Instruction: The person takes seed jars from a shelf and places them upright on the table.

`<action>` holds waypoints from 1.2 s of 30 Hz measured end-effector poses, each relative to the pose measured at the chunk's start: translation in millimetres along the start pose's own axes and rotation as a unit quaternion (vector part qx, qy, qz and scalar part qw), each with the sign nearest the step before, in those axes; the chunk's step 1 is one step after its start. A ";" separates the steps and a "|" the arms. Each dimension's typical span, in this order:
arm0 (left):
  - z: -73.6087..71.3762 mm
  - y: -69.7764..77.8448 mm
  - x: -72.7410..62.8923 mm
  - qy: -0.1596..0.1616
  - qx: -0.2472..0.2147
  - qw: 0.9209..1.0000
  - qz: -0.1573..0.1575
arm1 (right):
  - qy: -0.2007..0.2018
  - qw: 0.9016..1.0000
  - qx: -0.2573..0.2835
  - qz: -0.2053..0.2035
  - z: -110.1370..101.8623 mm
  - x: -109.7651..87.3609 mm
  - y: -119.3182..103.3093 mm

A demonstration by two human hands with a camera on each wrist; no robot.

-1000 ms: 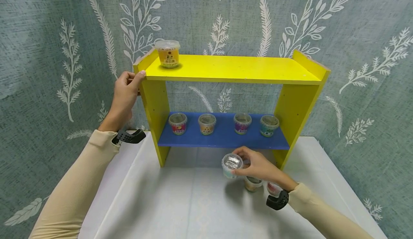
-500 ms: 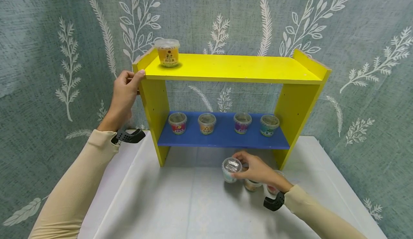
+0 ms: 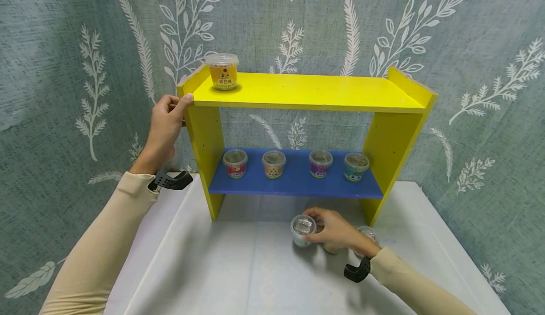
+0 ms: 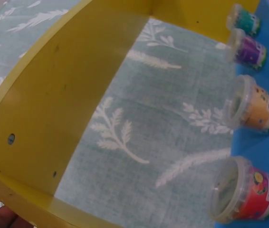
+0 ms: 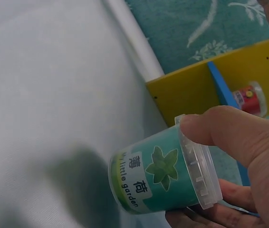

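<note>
My right hand [image 3: 334,230] grips a clear-lidded plastic tub [image 3: 300,237] near its rim, low over the white table. Its teal label with a mint leaf [image 5: 163,167] faces the right wrist camera. At the top left corner of the yellow shelf unit [image 3: 306,90], my left hand [image 3: 165,118] holds the side panel, thumb on the front edge. Two more tubs, an orange one [image 3: 331,249] and one with a clear lid [image 3: 368,232], stand on the table, partly hidden by my right hand and wrist.
On the blue middle shelf [image 3: 294,186] stand red [image 3: 236,167], orange [image 3: 273,168], purple [image 3: 318,167] and teal [image 3: 354,170] tubs. A yellow tub [image 3: 224,76] sits on the top board, at its left end. Patterned green cloth [image 3: 264,21] hangs behind.
My right hand has lowered the teal tub and brought it slightly nearer. Its wrist has shifted left, showing more of the rightmost table tub's lid. My left hand stays on the shelf unit.
</note>
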State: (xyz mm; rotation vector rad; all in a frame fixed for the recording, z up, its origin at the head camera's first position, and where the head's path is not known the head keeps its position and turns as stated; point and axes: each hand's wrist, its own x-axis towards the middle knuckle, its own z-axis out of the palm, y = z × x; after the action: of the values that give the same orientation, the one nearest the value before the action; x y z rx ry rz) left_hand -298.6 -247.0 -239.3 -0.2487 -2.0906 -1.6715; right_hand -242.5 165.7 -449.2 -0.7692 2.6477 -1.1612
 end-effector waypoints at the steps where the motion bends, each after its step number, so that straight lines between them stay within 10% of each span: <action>1: 0.3 0.3 -0.2 0.001 -0.002 1.000 0.001 | -0.001 1.000 0.001 0.000 0.2 -0.1 0.3; 36: 0.1 1.9 -1.2 -0.001 -0.002 1.000 -0.001 | -0.036 0.990 -0.115 -0.076 9.9 2.2 2.5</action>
State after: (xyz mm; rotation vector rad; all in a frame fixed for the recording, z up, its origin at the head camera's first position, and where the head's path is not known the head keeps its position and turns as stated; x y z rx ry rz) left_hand -296.8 -246.3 -238.2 -0.2496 -2.0909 -1.6773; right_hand -242.1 159.6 -457.7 -1.0472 2.7324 -0.8478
